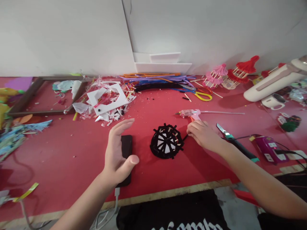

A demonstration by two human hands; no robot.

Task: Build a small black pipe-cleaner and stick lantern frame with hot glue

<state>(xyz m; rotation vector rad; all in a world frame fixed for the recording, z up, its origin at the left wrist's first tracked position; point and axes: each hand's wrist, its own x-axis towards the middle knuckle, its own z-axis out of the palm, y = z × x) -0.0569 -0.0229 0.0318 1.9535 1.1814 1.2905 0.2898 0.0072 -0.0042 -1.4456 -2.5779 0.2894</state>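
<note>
On the red table lies a round black craft piece [165, 142] with white panels between black spokes and short pale sticks standing on it. My right hand [203, 134] is just to its right, fingers closed on a thin black strip, apparently a pipe cleaner [185, 137], that reaches toward the piece's edge. Beyond the right fingers is a pink hot glue gun [189, 113] with a clear glue stick in its back; the hand partly hides its handle. My left hand [117, 153] is held open, thumb and fingers apart, over a black phone [127, 147], with nothing in it.
Scissors [202, 95] and coloured pipe cleaners [155, 79] lie at the back, near white scraps [109, 102]. A utility knife [237, 143] and purple power strip [270, 148] are at right. Farther back stand a mug [273, 101], a large white cylinder [271, 83] and small red and pink models [244, 70].
</note>
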